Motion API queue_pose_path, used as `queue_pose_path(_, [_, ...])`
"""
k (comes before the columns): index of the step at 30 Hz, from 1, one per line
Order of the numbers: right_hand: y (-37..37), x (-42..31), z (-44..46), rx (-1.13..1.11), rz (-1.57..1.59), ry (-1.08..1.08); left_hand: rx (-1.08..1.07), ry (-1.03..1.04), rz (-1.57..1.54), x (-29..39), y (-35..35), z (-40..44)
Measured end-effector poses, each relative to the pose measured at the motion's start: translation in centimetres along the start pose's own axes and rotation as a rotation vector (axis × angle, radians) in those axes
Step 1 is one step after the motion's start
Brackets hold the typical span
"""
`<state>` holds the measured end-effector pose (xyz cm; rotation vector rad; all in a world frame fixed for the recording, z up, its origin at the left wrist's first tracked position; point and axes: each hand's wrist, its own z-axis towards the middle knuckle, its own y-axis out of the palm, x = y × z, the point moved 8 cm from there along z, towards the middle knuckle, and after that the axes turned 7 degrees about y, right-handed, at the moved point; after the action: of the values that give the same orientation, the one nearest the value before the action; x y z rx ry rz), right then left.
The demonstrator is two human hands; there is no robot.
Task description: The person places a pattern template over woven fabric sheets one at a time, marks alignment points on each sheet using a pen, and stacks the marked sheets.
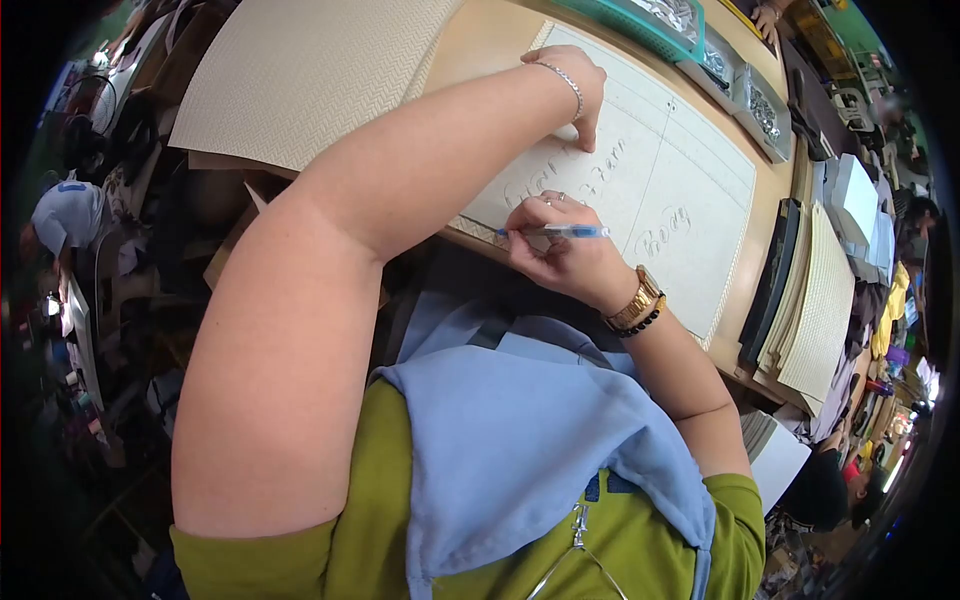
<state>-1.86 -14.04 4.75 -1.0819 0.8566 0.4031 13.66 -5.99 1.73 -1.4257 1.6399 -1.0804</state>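
Observation:
My right hand (pixel 568 250) is closed around a blue-and-clear pen (pixel 570 231), its tip pointing left near the front edge of a pale pattern card (pixel 690 225). Handwriting, including the word "Body", and ruled lines mark the card. Farther up, my left hand (pixel 580 95) rests on the same card with thumb and fingers apart, holding nothing visible. Some of its fingers are hidden behind the back of the hand. Cream textured material (pixel 738 262) shows along the card's right edge, beneath it.
A large cream textured sheet (pixel 310 75) lies at the upper left. Along the back stand a green basket (pixel 655 38) and grey bins (pixel 762 112) of small metal parts. Stacked sheets (pixel 822 310) lean at the right. Another person's hand (pixel 767 20) shows at the top right.

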Motion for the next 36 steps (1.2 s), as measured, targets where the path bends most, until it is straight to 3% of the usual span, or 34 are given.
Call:
queue_pose_path(5, [1.2, -0.8, 0.9, 0.083, 0.071, -0.118, 0.031, -0.021, -0.033, -0.3, 0.5, 0.4])
queue_pose_path(8, [0.1, -0.3, -0.4, 0.055, 0.026, -0.078, 0.064, -0.009, -0.037, -0.4, 0.3, 0.4])
queue_pose_path(11, [-3.9, 1.4, -4.7, 0.064, 0.058, 0.05, 0.094, 0.054, -0.033, -0.2, 0.3, 0.4])
queue_pose_path(15, [-11.1, 7.4, -16.3, 0.377, 0.371, 0.495, 0.082, 0.092, 0.013, 0.5, -0.6, -0.6])
queue_pose_path(21, [-14.5, 7.3, -27.7, 0.6, 0.106, 0.616, 0.074, 0.108, -0.009, 0.3, -0.8, -0.1])
queue_pose_path(29, [-13.2, 6.1, -27.2, 0.662, 0.013, 0.543, 0.053, 0.065, -0.011, 0.4, -0.7, -0.2])
queue_pose_path(32, [-14.2, 6.2, -28.4, 0.64, -0.07, 0.65, 0.056, 0.083, 0.004, 0.2, -0.5, 0.2])
queue_pose_path(36, [-15.2, 5.4, -28.2, 0.615, -0.283, 0.565, 0.064, 0.07, -0.027, 0.2, -0.5, 0.0])
